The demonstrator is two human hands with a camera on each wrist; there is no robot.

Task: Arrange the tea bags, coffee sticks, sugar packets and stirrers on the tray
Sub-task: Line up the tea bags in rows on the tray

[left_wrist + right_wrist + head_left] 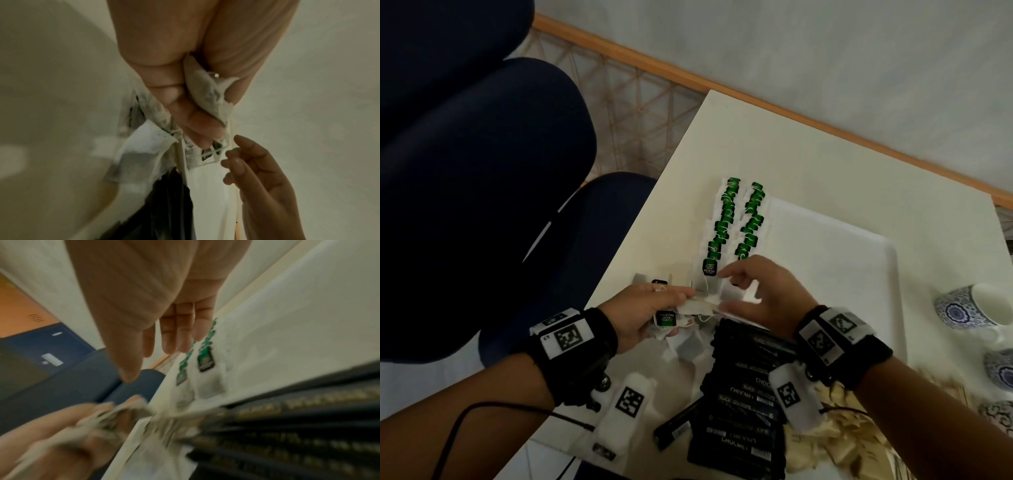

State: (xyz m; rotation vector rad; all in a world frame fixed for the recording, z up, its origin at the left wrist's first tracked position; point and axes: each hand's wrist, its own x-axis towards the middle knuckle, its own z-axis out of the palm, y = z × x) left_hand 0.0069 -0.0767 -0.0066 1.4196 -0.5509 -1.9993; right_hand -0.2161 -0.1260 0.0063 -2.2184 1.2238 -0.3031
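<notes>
Two rows of green-tagged tea bags (736,222) (205,361) lie along the left side of the white tray (842,260). My left hand (650,308) (195,116) grips a bunch of loose tea bags (698,306) (207,92) just in front of the rows. My right hand (750,291) (166,337) hovers beside the bunch, fingers relaxed and holding nothing. Black coffee sticks (746,404) (298,426) lie stacked under my right wrist. Beige sugar packets (835,435) are heaped at the lower right.
More loose tea bags (688,346) lie under my left hand, and one coffee stick (674,425) lies apart near the front edge. Blue-patterned cups (969,305) stand right of the tray. A dark blue chair (482,171) sits off the table's left edge.
</notes>
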